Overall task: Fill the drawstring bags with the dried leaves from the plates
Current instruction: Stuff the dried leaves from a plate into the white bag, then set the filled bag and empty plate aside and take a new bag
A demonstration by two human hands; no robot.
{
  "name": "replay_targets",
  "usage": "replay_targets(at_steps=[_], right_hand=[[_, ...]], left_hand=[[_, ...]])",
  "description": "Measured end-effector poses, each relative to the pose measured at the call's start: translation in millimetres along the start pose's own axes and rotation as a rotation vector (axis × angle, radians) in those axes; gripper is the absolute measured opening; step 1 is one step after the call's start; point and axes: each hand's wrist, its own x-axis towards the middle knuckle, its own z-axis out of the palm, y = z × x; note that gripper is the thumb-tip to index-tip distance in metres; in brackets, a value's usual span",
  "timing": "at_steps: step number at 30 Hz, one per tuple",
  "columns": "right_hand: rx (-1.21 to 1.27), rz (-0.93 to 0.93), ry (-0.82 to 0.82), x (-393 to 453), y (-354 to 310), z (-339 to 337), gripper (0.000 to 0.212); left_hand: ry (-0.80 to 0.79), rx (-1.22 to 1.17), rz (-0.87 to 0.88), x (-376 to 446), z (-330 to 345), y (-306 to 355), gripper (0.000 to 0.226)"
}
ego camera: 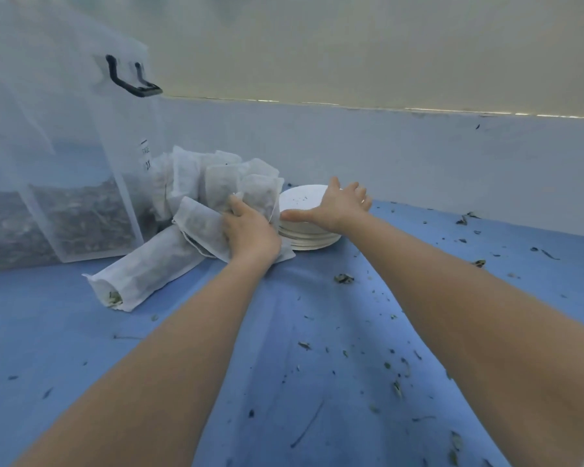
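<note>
A stack of white plates (pixel 305 230) sits on a blue-covered bench (pixel 284 348). The right hand (pixel 338 205) rests on top with relaxed, spread fingers. Just left of the plates, the left hand (pixel 250 230) grips a filled drawstring bag (pixel 204 227) among the piled bags (pixel 216 180).
</note>
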Motion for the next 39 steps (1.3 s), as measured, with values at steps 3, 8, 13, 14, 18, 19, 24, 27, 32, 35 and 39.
replay_targets(at_steps=[3, 8, 13, 14, 18, 19, 24, 27, 32, 35, 39], right_hand=[[-0.015, -0.077, 0.044, -17, 1, -3, 0.110], [-0.014, -0.099, 0.014, -71, 10, -25, 0.096], [0.037, -0.081, 0.028, -137, 31, -57, 0.079], [0.035, -0.071, 0.027, -150, 39, -65, 0.077], [0.012, 0.006, 0.047, -195, 86, -102, 0.073], [0.004, 0.028, 0.055, -204, 102, -113, 0.074], [-0.047, 0.208, 0.098, -251, 202, -170, 0.075], [-0.028, 0.327, 0.096, -277, 261, -191, 0.069], [-0.054, 0.460, 0.116, -301, 348, -216, 0.070], [-0.024, 0.581, 0.133, -301, 390, -226, 0.080], [0.052, 0.673, 0.181, -289, 435, -223, 0.106]], left_hand=[[-0.013, 0.060, -0.028, -7, -8, 5, 0.094], [-0.007, 0.181, 0.020, -49, -38, 25, 0.104], [-0.031, 0.163, 0.142, -119, -61, 55, 0.088], [-0.064, 0.161, 0.163, -134, -62, 62, 0.086], [-0.209, 0.172, 0.262, -193, -53, 101, 0.079], [-0.241, 0.173, 0.293, -209, -47, 113, 0.075], [-0.418, 0.146, 0.432, -289, 1, 183, 0.064], [-0.538, 0.115, 0.530, -340, 38, 223, 0.065], [-0.723, 0.051, 0.617, -404, 99, 267, 0.057], [-0.800, 0.026, 0.619, -422, 131, 286, 0.052], [-0.879, 0.006, 0.562, -423, 169, 303, 0.051]])
